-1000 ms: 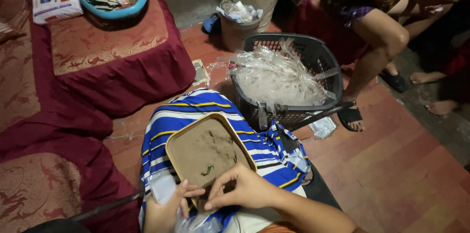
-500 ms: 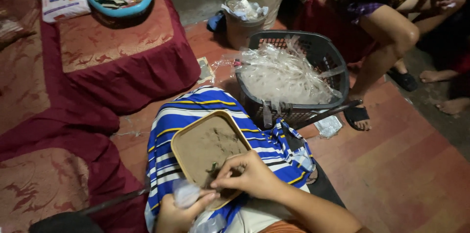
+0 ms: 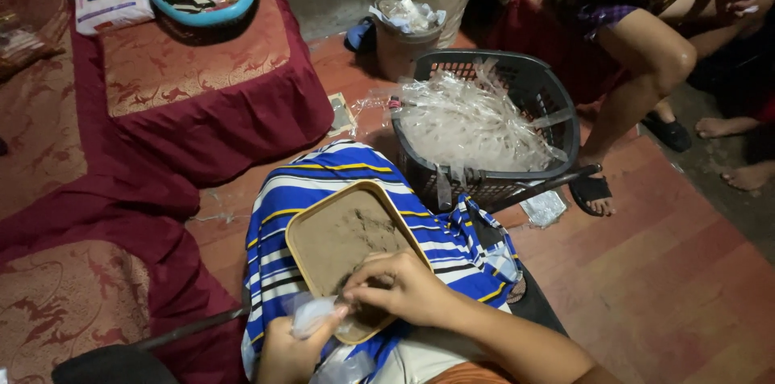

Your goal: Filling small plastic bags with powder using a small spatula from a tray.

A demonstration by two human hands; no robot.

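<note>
A tan tray [image 3: 300, 232] filled with brown powder rests on my lap, over blue, white and yellow striped cloth [image 3: 278, 202]. My right hand [image 3: 400, 287] lies over the tray's near end, fingers pinched together at the powder. My left hand [image 3: 282, 352] sits just below the tray and holds a small clear plastic bag [image 3: 311, 315] next to the right fingertips. Whether the right fingers hold powder is hidden.
A dark plastic basket [image 3: 557, 109] heaped with clear plastic bags stands ahead on the red floor. A grey bin [image 3: 395, 37] stands behind it. Maroon cushions [image 3: 194, 85] lie left, with a blue basket [image 3: 206, 16] on top. Another person's legs [image 3: 646, 69] are at right.
My right hand has slid down the tray towards the left hand and the bag. The view has shifted slightly; the tray stays on my lap.
</note>
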